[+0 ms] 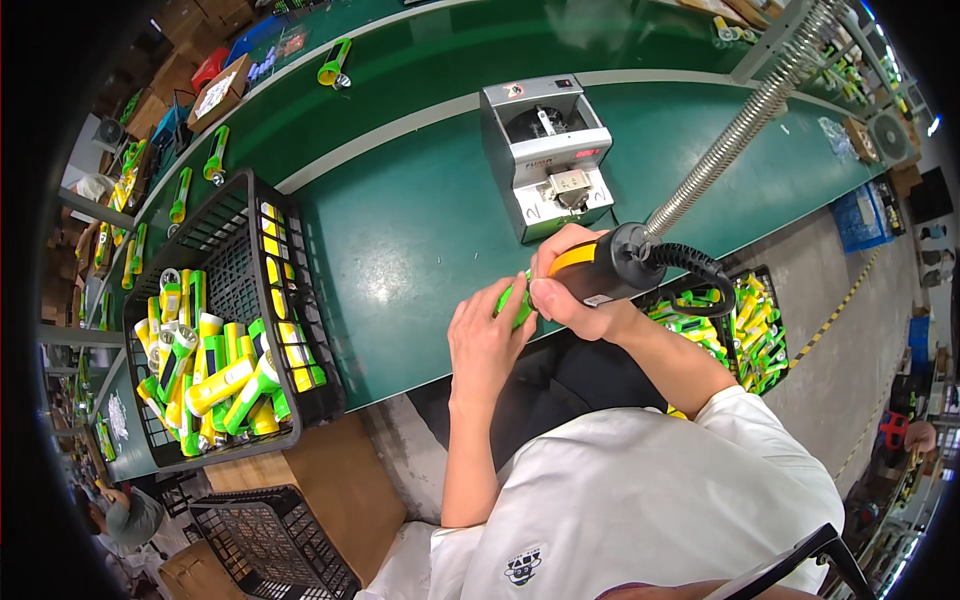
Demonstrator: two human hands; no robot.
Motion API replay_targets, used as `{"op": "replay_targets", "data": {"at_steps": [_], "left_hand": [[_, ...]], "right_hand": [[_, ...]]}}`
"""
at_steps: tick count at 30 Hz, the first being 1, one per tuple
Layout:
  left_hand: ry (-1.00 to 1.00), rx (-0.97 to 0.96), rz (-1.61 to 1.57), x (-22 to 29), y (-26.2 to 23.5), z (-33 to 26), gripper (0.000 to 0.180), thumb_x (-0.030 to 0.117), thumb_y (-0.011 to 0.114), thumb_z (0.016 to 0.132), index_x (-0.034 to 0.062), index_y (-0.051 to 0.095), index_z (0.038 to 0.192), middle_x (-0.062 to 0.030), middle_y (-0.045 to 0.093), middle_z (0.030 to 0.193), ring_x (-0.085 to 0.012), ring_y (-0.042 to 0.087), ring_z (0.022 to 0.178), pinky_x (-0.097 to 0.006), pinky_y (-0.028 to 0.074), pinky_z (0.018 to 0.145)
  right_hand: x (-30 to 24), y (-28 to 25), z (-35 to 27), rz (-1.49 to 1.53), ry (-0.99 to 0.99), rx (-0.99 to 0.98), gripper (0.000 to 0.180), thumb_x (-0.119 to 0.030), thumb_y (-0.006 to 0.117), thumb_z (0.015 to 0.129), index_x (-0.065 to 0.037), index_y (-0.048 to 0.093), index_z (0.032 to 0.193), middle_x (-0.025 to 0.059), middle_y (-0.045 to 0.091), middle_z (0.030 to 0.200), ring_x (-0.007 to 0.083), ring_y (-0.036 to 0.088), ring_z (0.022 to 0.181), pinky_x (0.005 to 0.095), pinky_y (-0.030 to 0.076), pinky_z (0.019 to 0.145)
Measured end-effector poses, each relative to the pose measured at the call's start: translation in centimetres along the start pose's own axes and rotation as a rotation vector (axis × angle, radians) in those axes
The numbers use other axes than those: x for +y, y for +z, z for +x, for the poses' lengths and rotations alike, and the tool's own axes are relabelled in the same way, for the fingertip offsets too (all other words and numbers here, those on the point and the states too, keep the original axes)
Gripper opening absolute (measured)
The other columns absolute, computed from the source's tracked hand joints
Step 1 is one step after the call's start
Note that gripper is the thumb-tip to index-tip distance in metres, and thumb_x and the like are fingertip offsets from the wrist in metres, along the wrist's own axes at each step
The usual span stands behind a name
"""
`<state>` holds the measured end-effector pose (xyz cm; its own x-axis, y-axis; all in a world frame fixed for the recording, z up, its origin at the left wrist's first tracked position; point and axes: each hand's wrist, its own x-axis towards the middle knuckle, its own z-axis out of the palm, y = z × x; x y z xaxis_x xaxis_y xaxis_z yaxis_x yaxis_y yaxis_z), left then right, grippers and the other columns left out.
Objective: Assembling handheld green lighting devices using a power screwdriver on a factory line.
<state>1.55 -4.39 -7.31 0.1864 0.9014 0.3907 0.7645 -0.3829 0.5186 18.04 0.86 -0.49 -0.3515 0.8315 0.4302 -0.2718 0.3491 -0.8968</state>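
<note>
My left hand is closed around a bright green flashlight, held above the near edge of the green bench. Most of the flashlight is covered by my fingers. My right hand grips a black electric screwdriver with a yellow band, which hangs from a coiled metal spring. The screwdriver's front end points toward the flashlight, and the fingers of both hands nearly meet there. Whether its tip touches the flashlight is hidden. Just beyond my hands stands a grey screw feeder.
A black plastic basket full of yellow and green flashlights sits to my left on the bench. More flashlights fill crates low on the right. A black crate lies by a cardboard box at lower left. A black cable loops off the screwdriver.
</note>
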Motion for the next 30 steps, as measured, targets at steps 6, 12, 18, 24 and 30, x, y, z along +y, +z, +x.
{"op": "replay_targets", "data": {"at_steps": [6, 12, 18, 24, 30], "left_hand": [[0.001, -0.003, -0.001, -0.2, 0.1, 0.5, 0.050, 0.013, 0.082, 0.077, 0.0086, 0.070, 0.125, -0.0052, 0.069, 0.116, -0.0250, 0.067, 0.097, -0.039, 0.055, 0.080], [-0.392, 0.042, -0.289, -0.7, -7.1, 0.6, 0.044, 0.005, 0.082, 0.078, -0.0020, 0.073, 0.120, -0.0160, 0.073, 0.107, -0.0243, 0.071, 0.089, -0.035, 0.056, 0.081], [-0.370, 0.220, -0.300, -4.2, -12.1, 8.9, 0.045, 0.000, 0.079, 0.083, -0.0060, 0.069, 0.127, -0.0104, 0.070, 0.107, -0.0115, 0.064, 0.084, -0.025, 0.052, 0.074], [-0.465, 0.111, -0.321, -10.8, -7.3, 34.1, 0.042, 0.018, 0.074, 0.090, 0.0013, 0.071, 0.128, -0.0069, 0.071, 0.078, -0.0083, 0.063, 0.056, -0.024, 0.048, 0.047], [-0.328, -0.008, -0.281, -16.8, 12.2, 60.0, 0.055, 0.034, 0.079, 0.085, 0.0029, 0.070, 0.129, -0.0200, 0.076, 0.099, -0.0255, 0.077, 0.080, -0.035, 0.063, 0.074]], "right_hand": [[-0.5, 0.0, 0.4, -0.327, 0.049, -0.013, 0.026, -0.006, 0.074, 0.086, -0.002, 0.061, 0.109, 0.0039, 0.067, 0.086, 0.0122, 0.063, 0.072, 0.0266, 0.052, 0.068], [-7.0, -5.8, 4.6, 0.397, -0.222, 0.180, 0.028, -0.022, 0.052, 0.101, 0.000, 0.048, 0.116, 0.0034, 0.046, 0.066, 0.0157, 0.048, 0.051, 0.0341, 0.046, 0.051], [-8.3, -18.0, 3.1, 0.223, -0.234, 0.435, 0.023, -0.023, 0.050, 0.101, -0.002, 0.048, 0.111, 0.0006, 0.044, 0.063, 0.0102, 0.042, 0.046, 0.0273, 0.042, 0.048], [-7.6, -24.0, 3.1, -0.073, -0.183, 0.761, 0.025, -0.017, 0.065, 0.094, -0.002, 0.049, 0.105, 0.0029, 0.049, 0.060, 0.0114, 0.046, 0.045, 0.0269, 0.045, 0.047], [-10.1, -27.3, 2.4, -0.323, -0.094, 1.080, 0.034, -0.022, 0.074, 0.089, -0.003, 0.051, 0.106, 0.0041, 0.052, 0.064, 0.0129, 0.050, 0.049, 0.0265, 0.044, 0.051]]}}
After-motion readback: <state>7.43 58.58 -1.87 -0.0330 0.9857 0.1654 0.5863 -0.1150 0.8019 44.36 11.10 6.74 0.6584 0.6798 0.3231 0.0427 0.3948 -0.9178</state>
